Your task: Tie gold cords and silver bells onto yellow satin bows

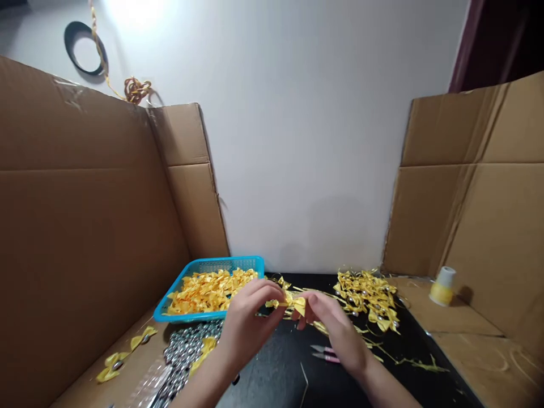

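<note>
A yellow ribbon bow [297,305] is held up between my hands, above the black tabletop [272,368]. My left hand [255,309] pinches its left part between thumb and fingers. At the bow's right end, my right hand [327,317] has its thumb and fingertips closed on the ribbon. Beneath the hands lie thin yellow strands [321,327] and scissors with pink handles [330,358]. Silver beads [187,348] are heaped by my left forearm, with another yellow bow [206,351] on them.
A blue basket [159,311] full of yellow bows stands back left. Bows with silver beads [365,294] are piled at right. A thread cone [442,286] stands on cardboard. Cardboard walls [85,226] flank both sides. A thin bent wire [304,377] lies in front.
</note>
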`<state>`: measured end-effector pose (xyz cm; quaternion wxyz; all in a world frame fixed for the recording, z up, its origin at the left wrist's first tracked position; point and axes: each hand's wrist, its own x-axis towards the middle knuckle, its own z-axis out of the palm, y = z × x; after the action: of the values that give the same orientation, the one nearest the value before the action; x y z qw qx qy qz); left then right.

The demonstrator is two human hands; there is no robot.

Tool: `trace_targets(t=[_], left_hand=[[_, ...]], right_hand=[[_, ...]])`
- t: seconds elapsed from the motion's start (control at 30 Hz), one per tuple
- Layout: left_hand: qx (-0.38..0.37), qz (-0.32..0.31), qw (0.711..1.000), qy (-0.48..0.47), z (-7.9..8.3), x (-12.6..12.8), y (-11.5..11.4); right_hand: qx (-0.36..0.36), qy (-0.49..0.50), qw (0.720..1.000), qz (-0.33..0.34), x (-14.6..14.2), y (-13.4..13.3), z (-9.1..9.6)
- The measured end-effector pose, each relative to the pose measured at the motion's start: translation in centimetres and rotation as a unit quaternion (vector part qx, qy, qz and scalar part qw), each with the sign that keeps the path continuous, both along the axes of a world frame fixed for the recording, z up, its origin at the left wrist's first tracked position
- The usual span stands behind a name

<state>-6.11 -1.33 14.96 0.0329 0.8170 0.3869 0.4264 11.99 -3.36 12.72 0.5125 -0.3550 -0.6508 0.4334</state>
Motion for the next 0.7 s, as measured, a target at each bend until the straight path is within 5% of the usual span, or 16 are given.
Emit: trace_targets(t=[0.1,0.2,0.3,0.43,0.57,0.7], left_hand=[[0.161,-0.029,0.986,-0.032,1.8,2.4,-0.6],[0.195,-0.026,0.976,-0.097,2.0,3.6,-0.5],[0.065,-0.024,0.977,-0.201,1.5,3.7,-0.2],[-0.196,-0.128,0.955,-0.182,0.7,3.4,-0.4],[-0.223,-0.121,0.949,-0.186,0.1,3.5,-0.9],[-0.210,-0.105,0.957,-0.173,0.0,3.7,-1.1]], right_hand=[[0.032,-0.005,0.999,-0.038,0.6,-0.1,2.5],[0.071,-0.025,0.993,-0.091,1.4,-0.7,3.0],[0.100,-0.063,0.987,-0.113,1.8,-1.0,2.8],[0.122,-0.109,0.979,-0.123,2.1,-1.1,2.9],[0.122,-0.120,0.980,-0.097,2.5,-1.3,3.1],[0.142,-0.139,0.969,-0.147,3.1,-1.4,3.2]])
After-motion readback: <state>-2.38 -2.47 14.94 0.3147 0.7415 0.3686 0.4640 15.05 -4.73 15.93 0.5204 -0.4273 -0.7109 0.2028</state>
